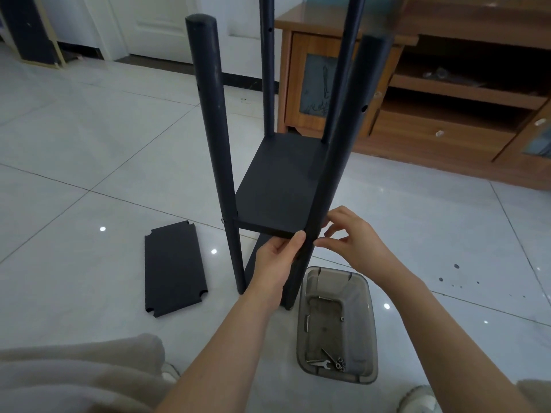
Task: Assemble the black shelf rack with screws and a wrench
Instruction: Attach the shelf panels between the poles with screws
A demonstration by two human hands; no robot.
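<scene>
I see rack (214, 129) upright on tiled floor (89, 144), in front of wooden cabinet (447, 135). Middle shelf (277, 180) sits between four posts. Left hand (278, 257) grips shelf's near edge, thumb on top, fingers under, just beside near right post (337, 162). Right hand (354, 236) at same post, thumb and forefinger pinched narrow against its side; I cannot tell whether they hold anything. Spare board (174, 269) flat on floor to left. Grey bin (371, 308) near post foot, wrench (320, 364) and screws (340, 363) inside.
</scene>
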